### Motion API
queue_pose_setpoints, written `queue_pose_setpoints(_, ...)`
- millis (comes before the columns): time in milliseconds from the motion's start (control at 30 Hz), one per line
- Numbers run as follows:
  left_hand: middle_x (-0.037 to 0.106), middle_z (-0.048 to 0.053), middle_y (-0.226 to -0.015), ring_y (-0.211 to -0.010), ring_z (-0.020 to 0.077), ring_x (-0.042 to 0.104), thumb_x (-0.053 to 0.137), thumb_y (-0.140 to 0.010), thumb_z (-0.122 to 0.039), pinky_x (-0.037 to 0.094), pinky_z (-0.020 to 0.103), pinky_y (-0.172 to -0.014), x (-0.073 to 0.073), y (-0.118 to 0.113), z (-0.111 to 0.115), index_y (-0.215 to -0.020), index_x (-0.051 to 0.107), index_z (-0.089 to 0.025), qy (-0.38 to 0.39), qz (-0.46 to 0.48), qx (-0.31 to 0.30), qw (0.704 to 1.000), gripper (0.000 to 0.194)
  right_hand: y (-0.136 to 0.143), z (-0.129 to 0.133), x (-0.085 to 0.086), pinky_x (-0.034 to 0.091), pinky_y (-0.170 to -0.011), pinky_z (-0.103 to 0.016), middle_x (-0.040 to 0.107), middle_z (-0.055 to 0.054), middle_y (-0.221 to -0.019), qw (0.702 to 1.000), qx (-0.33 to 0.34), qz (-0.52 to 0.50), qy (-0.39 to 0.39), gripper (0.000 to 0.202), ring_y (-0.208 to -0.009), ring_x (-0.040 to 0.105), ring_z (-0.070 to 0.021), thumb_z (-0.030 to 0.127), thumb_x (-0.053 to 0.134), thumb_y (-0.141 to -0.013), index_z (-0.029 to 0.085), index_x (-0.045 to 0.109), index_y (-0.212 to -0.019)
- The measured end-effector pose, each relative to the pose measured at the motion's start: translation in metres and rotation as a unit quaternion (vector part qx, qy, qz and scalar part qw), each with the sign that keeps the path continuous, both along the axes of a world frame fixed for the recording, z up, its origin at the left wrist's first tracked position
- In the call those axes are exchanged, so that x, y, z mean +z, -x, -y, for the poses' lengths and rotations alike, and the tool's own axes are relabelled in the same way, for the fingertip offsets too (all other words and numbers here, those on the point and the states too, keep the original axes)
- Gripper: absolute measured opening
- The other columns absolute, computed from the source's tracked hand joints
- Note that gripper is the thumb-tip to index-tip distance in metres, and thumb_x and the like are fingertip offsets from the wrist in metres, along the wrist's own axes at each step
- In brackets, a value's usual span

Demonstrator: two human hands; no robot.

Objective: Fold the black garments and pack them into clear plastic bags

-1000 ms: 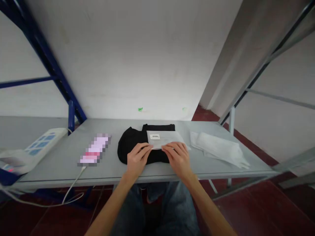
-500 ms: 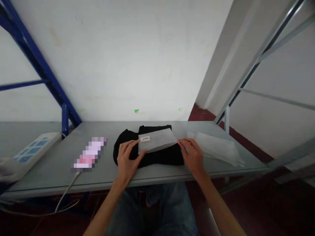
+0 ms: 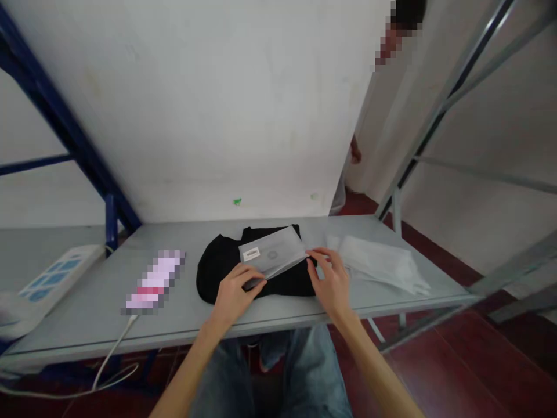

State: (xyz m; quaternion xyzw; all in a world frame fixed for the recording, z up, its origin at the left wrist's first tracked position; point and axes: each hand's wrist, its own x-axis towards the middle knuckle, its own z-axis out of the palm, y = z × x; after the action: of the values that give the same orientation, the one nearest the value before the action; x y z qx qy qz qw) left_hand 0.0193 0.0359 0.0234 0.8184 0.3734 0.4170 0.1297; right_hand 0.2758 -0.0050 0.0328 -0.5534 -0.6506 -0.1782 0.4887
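Observation:
A frosted plastic bag (image 3: 278,247) with a small white barcode label (image 3: 251,253) lies over a folded black cloth item (image 3: 215,270), perhaps a garment. My left hand (image 3: 237,293) is closed on the bag's lower edge, thumb and fingers pinched together there. At the bag's right corner, my right hand (image 3: 331,284) grips the edge between thumb and fingers. Just beyond my right hand rests a loose pile of similar frosted bags (image 3: 383,264).
A pixelated phone (image 3: 154,281) with a white cable (image 3: 113,351) lies left on the grey table (image 3: 174,334). Farther left is a white power strip (image 3: 52,284). Metal frames (image 3: 93,168) flank the table. Another person's hand (image 3: 355,152) shows past the wall's edge.
My left hand has moved from the bag's left end to its lower edge, and the bag is tilted more. Another person has come into view at upper right.

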Motion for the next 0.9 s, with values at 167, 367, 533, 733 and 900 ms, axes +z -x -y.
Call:
queue_pose_setpoints(167, 0.076, 0.001, -0.084, -0.073, 0.0156, 0.067, 0.075, -0.088, -0.031, 0.049, 0.025, -0.063, 0.015, -0.003, -0.005, -0.086, 0.08, -0.023, 0.109, 0.026, -0.007, 0.994, 0.009, 0.034, 0.006, -0.004, 0.05, -0.088, -0.038, 0.076, -0.005, -0.106, 0.991, 0.097, 0.077, 0.056, 0.025, -0.101, 0.067, -0.0217, 0.014, 0.055, -0.102, 0.026, 0.075, -0.112)
queue_pose_setpoints(367, 0.075, -0.001, -0.08, -0.071, 0.0152, 0.067, 0.072, -0.089, -0.035, 0.048, 0.024, -0.061, 0.033, -0.002, -0.008, -0.083, 0.076, -0.022, 0.13, 0.046, 0.025, 0.99, 0.015, 0.053, -0.005, 0.004, 0.048, -0.089, -0.037, 0.076, -0.007, -0.108, 0.981, 0.094, 0.104, 0.136, 0.025, -0.106, 0.066, -0.0233, 0.018, 0.05, -0.106, 0.022, 0.072, -0.118)
queue_pose_setpoints(533, 0.072, 0.002, -0.094, -0.084, 0.0162, 0.067, 0.057, -0.101, -0.03, 0.051, 0.025, -0.073, 0.042, -0.011, -0.002, -0.093, 0.068, -0.022, -0.016, -0.021, 0.115, 0.993, 0.016, 0.059, -0.021, 0.02, 0.05, -0.087, -0.033, 0.074, -0.009, -0.109, 0.97, 0.059, 0.116, 0.207, 0.029, -0.102, 0.068, -0.0221, 0.025, 0.045, -0.109, 0.021, 0.074, -0.108)
queue_pose_setpoints(733, 0.072, 0.005, -0.102, -0.098, 0.0196, 0.068, 0.048, -0.106, -0.024, 0.052, 0.025, -0.072, 0.048, -0.022, 0.003, -0.1, 0.063, -0.021, -0.101, -0.16, 0.186, 0.964, 0.017, 0.076, -0.042, 0.038, 0.052, -0.077, -0.033, 0.068, -0.011, -0.128, 0.955, -0.012, 0.116, 0.274, 0.026, -0.103, 0.068, -0.0248, 0.034, 0.052, -0.106, 0.022, 0.065, -0.126)
queue_pose_setpoints(900, 0.071, 0.008, -0.106, -0.105, 0.0216, 0.068, 0.047, -0.107, -0.025, 0.053, 0.024, -0.066, 0.049, -0.029, 0.002, -0.103, 0.065, -0.021, -0.085, -0.21, 0.239, 0.944, 0.019, 0.089, -0.045, 0.047, 0.052, -0.092, -0.043, 0.06, -0.014, -0.141, 0.945, -0.031, 0.152, 0.288, 0.03, -0.122, 0.057, -0.0331, 0.032, 0.063, -0.099, 0.024, 0.066, -0.127)
